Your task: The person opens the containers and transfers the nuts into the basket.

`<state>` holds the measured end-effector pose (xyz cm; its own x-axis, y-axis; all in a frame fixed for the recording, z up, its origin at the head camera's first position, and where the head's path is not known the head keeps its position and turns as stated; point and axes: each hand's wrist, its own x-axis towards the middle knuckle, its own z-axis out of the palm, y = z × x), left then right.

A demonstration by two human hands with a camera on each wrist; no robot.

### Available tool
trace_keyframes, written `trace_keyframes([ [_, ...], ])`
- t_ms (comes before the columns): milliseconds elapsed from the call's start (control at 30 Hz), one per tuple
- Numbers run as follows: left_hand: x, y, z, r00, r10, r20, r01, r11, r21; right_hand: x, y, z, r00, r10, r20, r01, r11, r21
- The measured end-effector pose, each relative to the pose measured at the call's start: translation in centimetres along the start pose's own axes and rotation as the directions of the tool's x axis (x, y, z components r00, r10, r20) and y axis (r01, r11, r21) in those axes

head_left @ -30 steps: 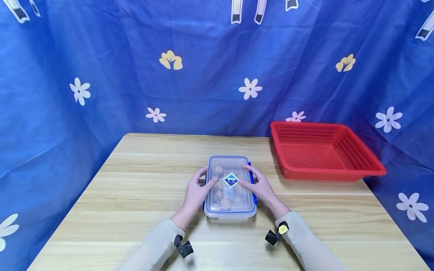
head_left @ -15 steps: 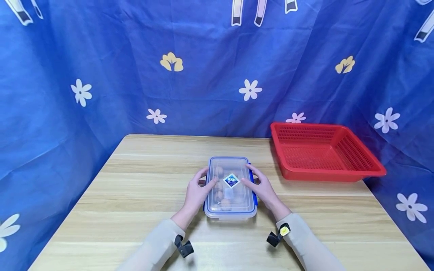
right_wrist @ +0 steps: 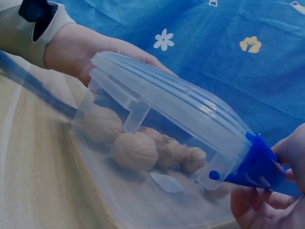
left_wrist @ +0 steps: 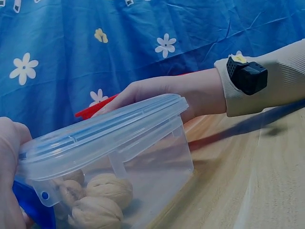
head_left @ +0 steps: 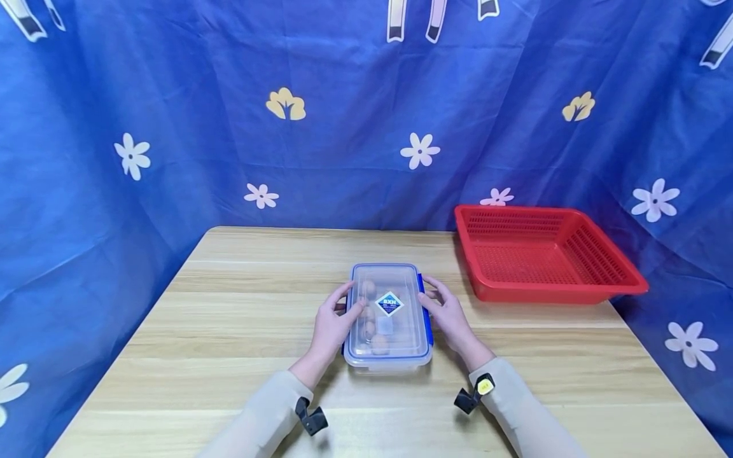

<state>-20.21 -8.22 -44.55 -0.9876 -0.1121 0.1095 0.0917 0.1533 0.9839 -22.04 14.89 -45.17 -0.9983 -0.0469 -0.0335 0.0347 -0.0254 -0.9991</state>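
Note:
A clear plastic food storage box (head_left: 395, 343) with a blue seal, blue clips and a diamond label on its lid sits on the table. Several walnuts (right_wrist: 136, 150) lie inside, mostly toward its left side. My left hand (head_left: 332, 324) grips the box's left side, thumb over the lid and fingers down by the edge. On the right side, my right hand (head_left: 451, 318) holds the long blue clip (right_wrist: 257, 164); its thumb is at the lid's edge and its fingers curl beneath the clip. The lid (left_wrist: 105, 131) lies on the box.
A red perforated plastic basket (head_left: 487, 294) stands at the table's back right corner. The wooden table (head_left: 229, 305) meets a blue flowered curtain (head_left: 338, 127) behind and at both sides. Each sleeve carries a small black wrist camera (head_left: 312, 416).
My right thumb has drawn back from the lid's label to its right edge, and the right hand has shifted slightly outward. The left hand and box have stayed put.

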Motion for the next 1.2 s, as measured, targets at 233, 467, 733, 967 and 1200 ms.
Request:
trace_keyframes([
  [233, 0.2, -0.5, 0.1, 1.000, -0.001, -0.005, 0.001, 1.000, 0.008, 0.1, 0.3, -0.3, 1.000, 0.010, 0.016, -0.011, 0.999, 0.044],
  [467, -0.2, 0.3, 0.1, 1.000, -0.008, 0.002, 0.008, 1.000, 0.006, 0.0, 0.3, -0.1, 1.000, 0.013, 0.006, -0.014, 0.999, 0.037],
  [733, -1.7, 3.4, -0.1, 1.000, 0.009, 0.002, -0.009, 1.000, 0.025, -0.3, 0.0, 0.7, 0.996, -0.062, -0.070, 0.055, 0.994, -0.099],
  [967, -1.6, 3.3, 0.0, 1.000, 0.012, 0.008, -0.012, 1.000, 0.019, -0.1, 0.5, 0.8, 0.991, -0.115, -0.065, 0.100, 0.974, -0.205],
  [1200, -1.6, 3.2, -0.1, 1.000, 0.020, 0.006, -0.020, 1.000, 0.017, -0.2, 0.2, 0.8, 0.993, -0.105, -0.046, 0.092, 0.970, -0.226],
])
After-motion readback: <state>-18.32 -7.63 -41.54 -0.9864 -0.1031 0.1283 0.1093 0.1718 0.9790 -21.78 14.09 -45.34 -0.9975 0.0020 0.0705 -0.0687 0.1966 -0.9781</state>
